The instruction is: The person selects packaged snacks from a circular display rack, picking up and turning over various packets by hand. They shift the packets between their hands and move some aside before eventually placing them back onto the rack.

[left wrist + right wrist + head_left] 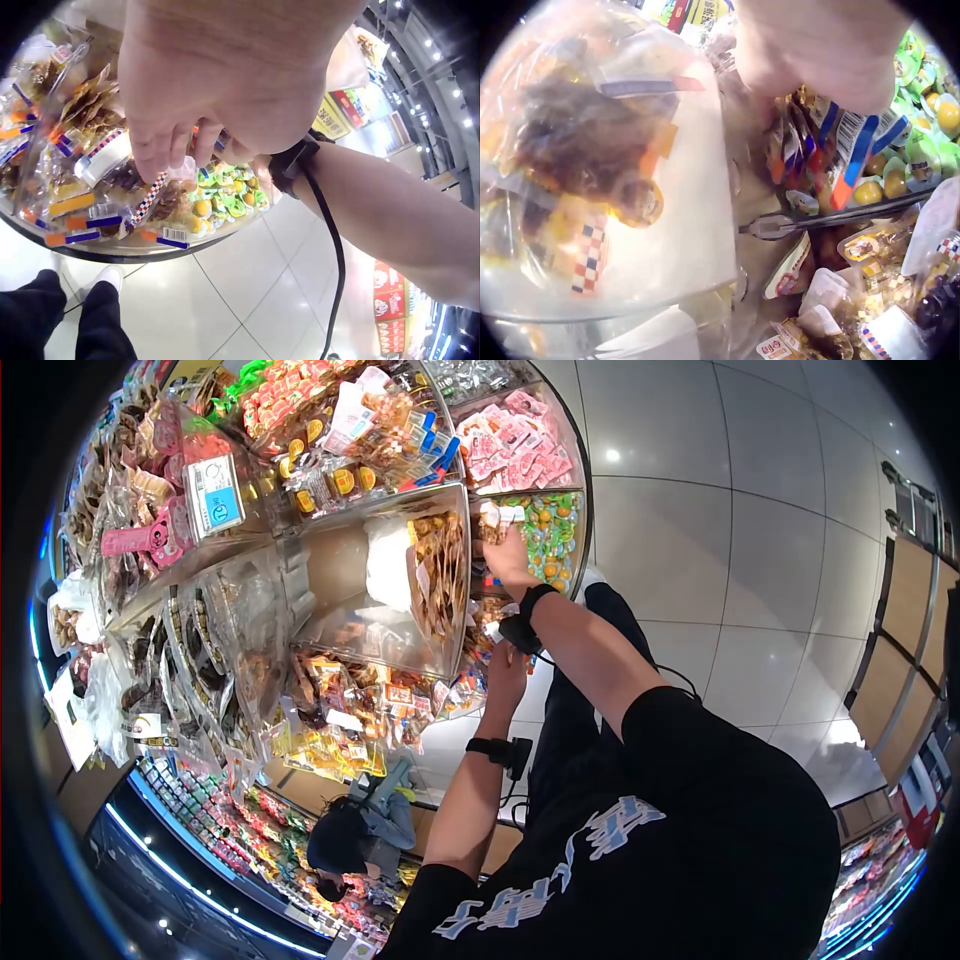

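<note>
In the head view my right hand [508, 555] is at the round display's edge, beside wrapped green-and-orange sweets [553, 535]. It grips a brown snack packet [497, 520] with a white label. Under that hand, in the right wrist view, stand several snack packets [847, 154] with blue and orange strips. My left hand [508, 672] reaches into the neighbouring compartment. Its fingers [156, 154] bend down over clear snack packets, the tips right at one with a checkered strip [148, 201]. I cannot tell whether they pinch it.
A clear bin [340, 565] with upright brown packets [437, 575] stands inward of my hands. Pink packets [515, 440] fill a compartment farther along the rim. A thin divider [870, 214] separates the compartments. Another person [345, 835] is across the aisle; tiled floor [660, 540] surrounds the display.
</note>
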Action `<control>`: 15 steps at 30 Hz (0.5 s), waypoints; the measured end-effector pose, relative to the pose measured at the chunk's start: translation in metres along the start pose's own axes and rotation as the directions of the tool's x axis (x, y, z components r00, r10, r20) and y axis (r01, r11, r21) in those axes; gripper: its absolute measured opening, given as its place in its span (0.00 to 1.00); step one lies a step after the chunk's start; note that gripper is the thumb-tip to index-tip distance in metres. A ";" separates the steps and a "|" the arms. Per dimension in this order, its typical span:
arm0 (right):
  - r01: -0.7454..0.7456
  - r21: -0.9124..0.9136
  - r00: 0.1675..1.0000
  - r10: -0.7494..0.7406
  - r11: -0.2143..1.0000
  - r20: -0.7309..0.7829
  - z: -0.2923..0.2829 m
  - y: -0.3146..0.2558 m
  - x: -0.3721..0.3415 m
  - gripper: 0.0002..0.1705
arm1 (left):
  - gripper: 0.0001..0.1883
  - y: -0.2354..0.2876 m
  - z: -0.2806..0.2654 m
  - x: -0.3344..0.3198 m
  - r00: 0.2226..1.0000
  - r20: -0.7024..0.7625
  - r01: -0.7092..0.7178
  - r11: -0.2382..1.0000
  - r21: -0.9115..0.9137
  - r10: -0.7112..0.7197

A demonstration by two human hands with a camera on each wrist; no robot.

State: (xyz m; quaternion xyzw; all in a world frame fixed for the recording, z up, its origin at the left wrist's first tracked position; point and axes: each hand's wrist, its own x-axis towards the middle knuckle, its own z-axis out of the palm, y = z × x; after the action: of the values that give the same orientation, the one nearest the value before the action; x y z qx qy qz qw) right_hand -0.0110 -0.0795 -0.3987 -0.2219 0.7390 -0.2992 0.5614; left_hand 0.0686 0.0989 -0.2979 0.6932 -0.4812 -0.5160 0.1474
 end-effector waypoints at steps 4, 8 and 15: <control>0.072 0.237 0.996 -0.082 0.969 0.033 -0.018 0.012 -0.008 0.34 | 0.14 -0.012 -0.001 -0.006 0.999 -0.017 -0.031 0.999 0.023 0.032; 0.057 0.513 0.984 -0.136 0.856 0.117 -0.049 0.017 -0.021 0.28 | 0.14 -0.020 -0.002 -0.010 0.997 -0.006 -0.072 0.997 0.013 0.072; -0.102 0.644 0.901 -0.204 0.758 0.382 -0.151 0.009 -0.084 0.26 | 0.17 -0.008 -0.018 -0.013 0.935 0.311 -0.156 0.986 -0.060 0.167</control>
State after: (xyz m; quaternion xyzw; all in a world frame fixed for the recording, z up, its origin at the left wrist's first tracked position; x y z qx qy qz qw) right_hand -0.1335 0.0118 -0.3179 -0.0940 0.4398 -0.4957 0.7430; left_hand 0.0885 0.1085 -0.2882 0.5573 -0.5448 -0.6144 0.1226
